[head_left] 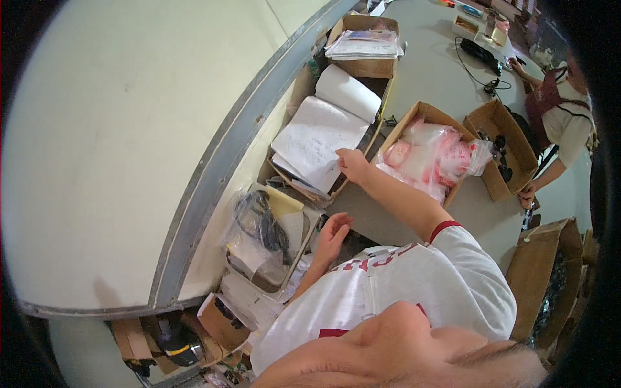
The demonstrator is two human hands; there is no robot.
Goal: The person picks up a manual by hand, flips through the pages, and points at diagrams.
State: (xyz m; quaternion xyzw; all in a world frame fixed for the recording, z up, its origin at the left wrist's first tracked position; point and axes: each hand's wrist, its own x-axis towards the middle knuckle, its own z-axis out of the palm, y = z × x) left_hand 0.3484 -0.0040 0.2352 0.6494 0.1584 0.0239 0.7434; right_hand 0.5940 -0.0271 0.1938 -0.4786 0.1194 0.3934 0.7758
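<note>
A notebook (320,139) of white sheets with handwriting lies open over a cardboard box, its upper page curled back. My right hand (353,165) reaches across to the notebook's right edge, index finger stretched out at the paper and the other fingers bent; I see nothing held in it. My left hand (332,238) hovers lower, in front of my shirt, with fingers loosely bent and apart and no object visible in them. Nearest to it is a pale plastic tray (292,275) bearing a clear bag (255,223) with a black cable inside.
Right of the notebook stands a carton (420,111) of clear bags with red print. Beyond it is another carton (504,123) with black parts. A co-worker (566,123) is at the table's (420,71) right side. A paper-topped box (365,64) stands at the back; a pale wall (142,129) rises left.
</note>
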